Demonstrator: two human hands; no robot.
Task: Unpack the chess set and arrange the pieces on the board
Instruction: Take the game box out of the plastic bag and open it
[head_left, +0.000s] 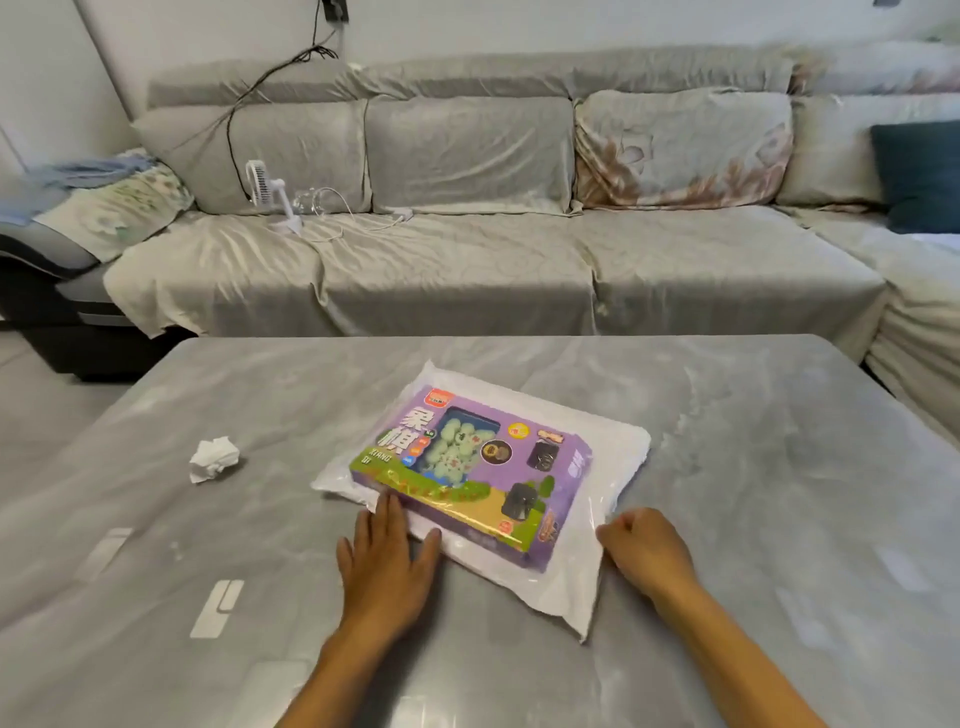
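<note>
Your chess set box lay unopened near the middle of the table, a little toward the near edge, sealed inside a white plastic bag with a clear front. The box sat skewed: its long axis ran from the far left down toward the near right, so the long near side slanted across in front of you. Your left hand rested flat on the table with fingers straight and spread, the fingertips touching the bag at the box's near-left corner. Your right hand sat just beside the bag's right edge, near its near-right corner, fingers curled into a loose fist; whether it pinched any film could not be told. Both hands were about equally close, one at each end of that slanted near side, and the slack bag material trailed toward the near-right corner, closest to your right hand. Judging from this, unpacking had not begun, and the bag's opening would need to be found first. A crumpled tissue lay well apart toward the left edge, and a sofa stood beyond the far edge.
</note>
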